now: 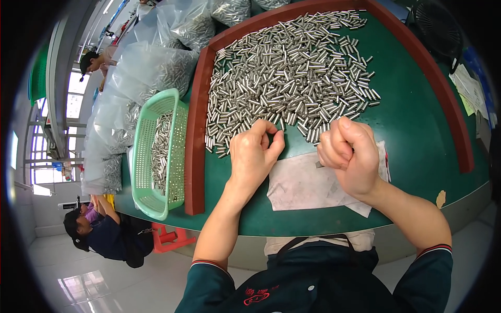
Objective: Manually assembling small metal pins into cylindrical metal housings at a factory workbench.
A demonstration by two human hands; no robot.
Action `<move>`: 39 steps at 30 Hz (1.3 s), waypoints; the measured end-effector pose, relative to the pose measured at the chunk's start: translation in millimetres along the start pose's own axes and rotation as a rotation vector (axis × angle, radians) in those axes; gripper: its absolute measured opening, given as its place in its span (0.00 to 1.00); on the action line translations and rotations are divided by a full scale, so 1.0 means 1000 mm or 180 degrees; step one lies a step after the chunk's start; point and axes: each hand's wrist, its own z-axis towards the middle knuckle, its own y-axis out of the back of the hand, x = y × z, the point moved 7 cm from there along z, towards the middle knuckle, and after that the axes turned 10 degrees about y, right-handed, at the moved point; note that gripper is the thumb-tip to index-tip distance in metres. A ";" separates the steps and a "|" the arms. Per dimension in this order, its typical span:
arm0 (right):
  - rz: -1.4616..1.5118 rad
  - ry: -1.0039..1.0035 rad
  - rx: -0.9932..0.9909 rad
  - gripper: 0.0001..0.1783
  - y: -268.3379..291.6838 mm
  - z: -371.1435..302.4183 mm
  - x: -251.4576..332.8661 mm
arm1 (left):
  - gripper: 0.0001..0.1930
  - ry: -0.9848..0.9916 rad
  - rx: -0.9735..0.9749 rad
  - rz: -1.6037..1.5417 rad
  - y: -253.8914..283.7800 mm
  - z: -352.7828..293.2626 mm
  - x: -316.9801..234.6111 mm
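Green table, red rim along 9 and 12 o'clock. Heap of short metal pins spread from centre to 12 o'clock. Green basket at 9 o'clock, part-filled with pins. Grey cloth at 6 o'clock. Left hand curled at heap edge, fingertips together, possibly pinching a pin. Right hand fisted over cloth; contents not discernible.

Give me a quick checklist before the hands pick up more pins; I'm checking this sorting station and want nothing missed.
1. Left hand at the near edge of the metal pins: ok.
2. Right hand free to take more: cannot tell, it is curled shut.
3. Pins kept inside the red-brown rim: ok.
4. Green basket has room left: ok, partly filled.
5. White sheet lying flat under the hands: ok.
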 end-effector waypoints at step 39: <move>-0.0100 0.0289 0.0107 0.24 -0.009 -0.004 -0.005 | 0.02 0.0030 0.1223 -0.0800 -0.012 -0.035 -0.020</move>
